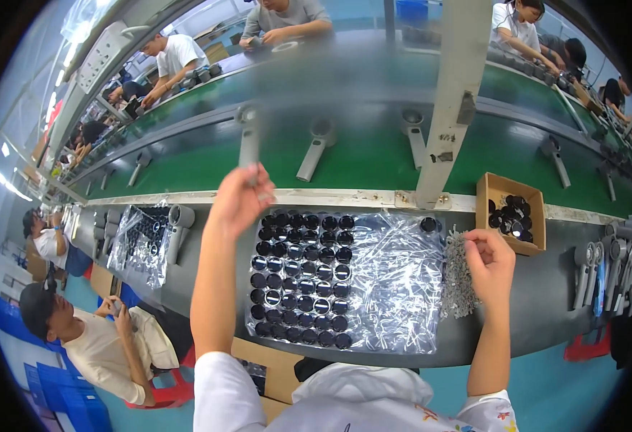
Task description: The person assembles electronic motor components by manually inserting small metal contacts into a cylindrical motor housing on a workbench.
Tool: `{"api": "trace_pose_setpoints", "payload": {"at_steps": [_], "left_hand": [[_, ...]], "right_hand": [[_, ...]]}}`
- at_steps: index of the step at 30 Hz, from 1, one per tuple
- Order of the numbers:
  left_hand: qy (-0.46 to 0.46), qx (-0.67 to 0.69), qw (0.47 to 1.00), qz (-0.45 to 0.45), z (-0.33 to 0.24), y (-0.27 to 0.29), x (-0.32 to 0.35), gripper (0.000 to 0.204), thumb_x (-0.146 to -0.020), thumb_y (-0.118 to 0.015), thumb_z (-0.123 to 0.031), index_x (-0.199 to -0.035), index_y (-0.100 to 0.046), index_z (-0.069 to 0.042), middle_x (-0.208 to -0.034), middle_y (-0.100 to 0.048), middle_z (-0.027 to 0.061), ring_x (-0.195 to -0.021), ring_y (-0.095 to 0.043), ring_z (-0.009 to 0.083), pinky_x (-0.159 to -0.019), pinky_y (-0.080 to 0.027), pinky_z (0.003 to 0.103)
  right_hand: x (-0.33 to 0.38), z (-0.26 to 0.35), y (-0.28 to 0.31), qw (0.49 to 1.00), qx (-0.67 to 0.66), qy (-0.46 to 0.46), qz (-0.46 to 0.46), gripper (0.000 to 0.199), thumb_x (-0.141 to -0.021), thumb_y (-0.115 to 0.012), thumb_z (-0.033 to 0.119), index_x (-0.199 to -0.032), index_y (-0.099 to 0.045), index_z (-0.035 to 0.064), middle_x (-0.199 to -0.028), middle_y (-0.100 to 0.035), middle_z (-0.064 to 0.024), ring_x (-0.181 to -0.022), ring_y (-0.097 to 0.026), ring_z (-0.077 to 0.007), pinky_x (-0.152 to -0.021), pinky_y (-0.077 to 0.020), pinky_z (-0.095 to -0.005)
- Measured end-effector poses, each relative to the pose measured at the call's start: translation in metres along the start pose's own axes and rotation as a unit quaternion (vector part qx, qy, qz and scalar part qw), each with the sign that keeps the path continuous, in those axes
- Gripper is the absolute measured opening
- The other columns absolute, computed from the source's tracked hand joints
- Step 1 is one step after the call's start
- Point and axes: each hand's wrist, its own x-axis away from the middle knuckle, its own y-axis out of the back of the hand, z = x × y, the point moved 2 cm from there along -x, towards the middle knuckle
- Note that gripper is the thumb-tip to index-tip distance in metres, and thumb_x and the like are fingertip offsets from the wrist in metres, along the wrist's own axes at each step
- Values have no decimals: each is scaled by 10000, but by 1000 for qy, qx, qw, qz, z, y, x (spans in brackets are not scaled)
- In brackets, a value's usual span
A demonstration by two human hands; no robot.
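My left hand (241,201) is raised at the near edge of the green belt. Its curled fingers meet the lower end of the handle of a grey handheld device with a round head (249,140), slightly blurred. My right hand (490,261) is pinched closed at the upper edge of a pile of small grey metal pieces (458,284); what sits between its fingertips is too small to name. Between my arms lies a tray under clear plastic (395,288), with rows of round black caps (305,268) on its left part and a single black cap (428,225) at its upper right.
A cardboard box (538,236) holds loose black caps. More grey devices lie along the green belt (366,158). Beside the box a white post (451,101) rises. Further devices (600,270) stand at right. Another plastic-covered tray (141,245) and a seated person (114,338) are at left.
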Motion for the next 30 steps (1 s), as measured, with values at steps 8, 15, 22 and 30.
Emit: {"api": "trace_pose_setpoints", "payload": {"at_steps": [8, 15, 22, 30], "left_hand": [[246, -14, 962, 118, 82, -111, 130, 365, -921, -690, -65, -1233, -513, 0, -794, -598, 97, -610, -614, 189, -567, -541, 365], [155, -87, 979, 96, 123, -153, 144, 767, -894, -651, 54, -1534, -243, -60, -1014, -628, 142, -678, -625, 177, -582, -536, 319], [127, -90, 982, 107, 147, -168, 143, 781, -931, -615, 54, -1563, -178, -87, -1056, -622, 150, -676, -615, 155, -560, -520, 287], [90, -181, 976, 82, 151, -176, 144, 833, -941, -589, 55, -1594, -101, -113, -1121, -607, 156, -724, -618, 126, -568, -533, 266]], "right_hand": [[0, 15, -15, 996, -78, 40, 32, 144, -954, -550, -86, -1028, -661, -33, -1070, -563, -47, -675, -548, -62, -570, -433, -205], [15, 35, -39, 984, -48, 154, 76, 211, -873, -600, -126, -993, -731, -12, -1015, -599, -68, -766, -606, -99, -648, -475, -210], [28, 37, -52, 981, -68, 139, 114, 180, -827, -712, -72, -991, -709, 2, -927, -685, -58, -712, -638, -85, -616, -482, -222], [31, 30, -54, 983, -91, 72, 142, 227, -791, -766, -40, -922, -596, 35, -849, -733, -20, -585, -607, -24, -566, -457, -191]]}}
